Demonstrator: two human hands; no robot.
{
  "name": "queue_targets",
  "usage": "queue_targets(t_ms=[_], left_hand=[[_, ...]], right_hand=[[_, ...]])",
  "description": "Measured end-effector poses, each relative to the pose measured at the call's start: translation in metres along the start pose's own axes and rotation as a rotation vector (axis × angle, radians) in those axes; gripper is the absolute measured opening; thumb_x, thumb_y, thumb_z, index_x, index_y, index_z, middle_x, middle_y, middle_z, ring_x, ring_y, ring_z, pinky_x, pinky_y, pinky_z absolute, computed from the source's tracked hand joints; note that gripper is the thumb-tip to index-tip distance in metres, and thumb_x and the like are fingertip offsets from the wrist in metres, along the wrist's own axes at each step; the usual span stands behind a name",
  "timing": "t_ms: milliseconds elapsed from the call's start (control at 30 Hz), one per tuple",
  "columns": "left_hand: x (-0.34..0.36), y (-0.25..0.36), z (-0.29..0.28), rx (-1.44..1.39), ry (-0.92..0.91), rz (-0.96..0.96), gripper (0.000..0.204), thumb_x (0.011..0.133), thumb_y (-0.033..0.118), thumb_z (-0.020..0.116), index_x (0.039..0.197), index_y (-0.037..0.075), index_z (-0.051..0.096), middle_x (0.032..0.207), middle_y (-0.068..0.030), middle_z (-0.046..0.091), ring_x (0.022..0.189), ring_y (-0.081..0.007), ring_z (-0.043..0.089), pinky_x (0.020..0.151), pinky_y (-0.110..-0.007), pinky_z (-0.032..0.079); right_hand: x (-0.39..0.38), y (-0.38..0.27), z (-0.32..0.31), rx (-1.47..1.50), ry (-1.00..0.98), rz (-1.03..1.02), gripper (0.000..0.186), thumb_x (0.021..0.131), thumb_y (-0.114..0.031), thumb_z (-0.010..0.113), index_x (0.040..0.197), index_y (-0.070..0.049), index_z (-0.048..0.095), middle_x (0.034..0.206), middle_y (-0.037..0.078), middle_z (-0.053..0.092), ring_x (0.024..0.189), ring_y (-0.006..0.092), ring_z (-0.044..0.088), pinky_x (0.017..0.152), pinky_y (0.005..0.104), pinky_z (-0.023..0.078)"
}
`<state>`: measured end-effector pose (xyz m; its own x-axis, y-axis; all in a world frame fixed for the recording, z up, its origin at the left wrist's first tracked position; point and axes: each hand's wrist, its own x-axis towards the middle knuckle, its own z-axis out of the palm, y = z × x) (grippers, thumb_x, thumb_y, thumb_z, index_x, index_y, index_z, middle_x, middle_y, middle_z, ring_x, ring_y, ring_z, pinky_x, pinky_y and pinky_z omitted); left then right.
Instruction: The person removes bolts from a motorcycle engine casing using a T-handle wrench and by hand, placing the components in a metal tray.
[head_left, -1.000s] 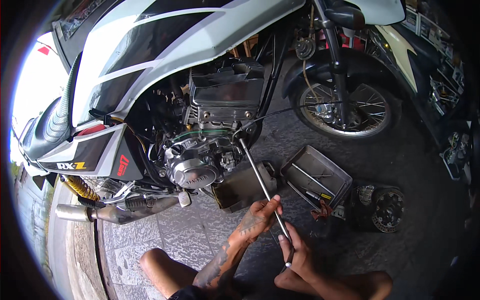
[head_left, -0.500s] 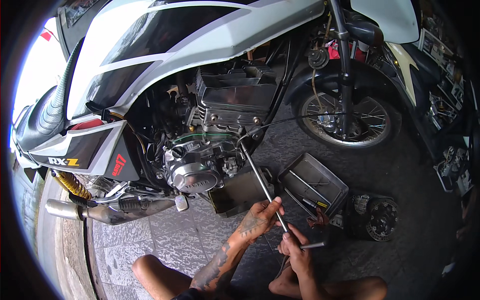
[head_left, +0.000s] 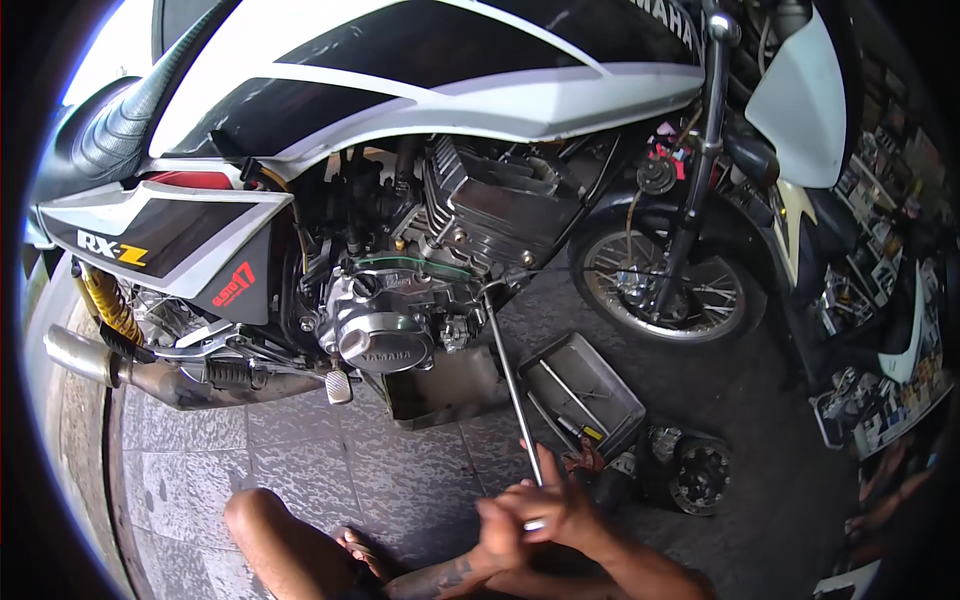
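Grey tiled floor (head_left: 300, 450) spreads below everything, pale at the left and darker toward the right. Nearest, at the lower edge, is a bent bare leg (head_left: 270, 530), with the toes of a foot beside it. Just to the right, two hands come together at the near end of a long metal tool (head_left: 513, 390). The right hand (head_left: 568, 512) is closed round that end, fingers curled, one digit pointing up beside the shaft; a bright metal tip shows between the hands. The left hand (head_left: 500, 532) is blurred and pressed close against the right; how tightly its fingers are bent, and whether they hold the tool, I cannot tell.

Beyond the hands, a reddish rag (head_left: 586, 458) touches the near corner of a dark rectangular tray (head_left: 598, 372). Inside the tray are a slim metal rod (head_left: 570, 389) and a tool with a yellow-and-black handle (head_left: 592, 433), among other thin pieces. Left of it, a second shallow container (head_left: 450, 380), brownish inside, sits below the engine (head_left: 385, 340).

Slanting up between the hands and the engine, the long tool's far end meets the engine's lower front. White and black bodywork (head_left: 500, 110) rises above, with the front wheel (head_left: 660, 280) at the right.
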<state>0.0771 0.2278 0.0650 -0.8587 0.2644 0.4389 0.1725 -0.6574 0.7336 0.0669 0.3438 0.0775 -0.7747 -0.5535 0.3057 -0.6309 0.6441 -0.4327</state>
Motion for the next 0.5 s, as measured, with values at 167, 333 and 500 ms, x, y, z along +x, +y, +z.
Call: queue_targets(t_ms=[167, 333, 500], left_hand=[[-0.026, -0.077, -0.072, -1.206, 0.040, -0.321, 0.073, 0.086, 0.071, 0.012, 0.043, 0.014, 0.027, 0.040, -0.0032, 0.036, 0.039, -0.0169, 0.033, 0.058, -0.034, 0.035], [0.034, -0.035, -0.036, -0.244, 0.048, -0.760, 0.056, 0.092, 0.059, 0.031, 0.087, 0.008, 0.054, 0.073, -0.0018, 0.051, 0.060, -0.0135, 0.046, 0.066, -0.030, 0.041], [0.047, 0.003, -0.067, 0.048, -0.180, -0.725, 0.048, 0.096, 0.046, 0.038, 0.082, 0.004, 0.055, 0.050, 0.0021, 0.038, 0.044, -0.0055, 0.032, 0.042, -0.024, 0.022]], right_hand=[[0.041, -0.027, -0.065, -0.626, -0.768, 0.373, 0.067, 0.082, -0.011, 0.047, 0.132, 0.020, 0.014, 0.069, 0.022, 0.064, 0.061, 0.0309, 0.065, 0.061, 0.0383, 0.054], [0.054, -0.018, -0.065, -0.727, -0.815, 0.315, 0.069, 0.080, -0.022, 0.060, 0.130, 0.016, 0.030, 0.082, 0.014, 0.067, 0.071, 0.0276, 0.066, 0.057, 0.0352, 0.053], [0.022, -0.050, -0.080, -0.586, 0.081, 0.181, 0.052, 0.077, -0.020, 0.065, 0.121, 0.003, 0.050, 0.079, 0.012, 0.063, 0.072, 0.0262, 0.059, 0.068, 0.0368, 0.048]])
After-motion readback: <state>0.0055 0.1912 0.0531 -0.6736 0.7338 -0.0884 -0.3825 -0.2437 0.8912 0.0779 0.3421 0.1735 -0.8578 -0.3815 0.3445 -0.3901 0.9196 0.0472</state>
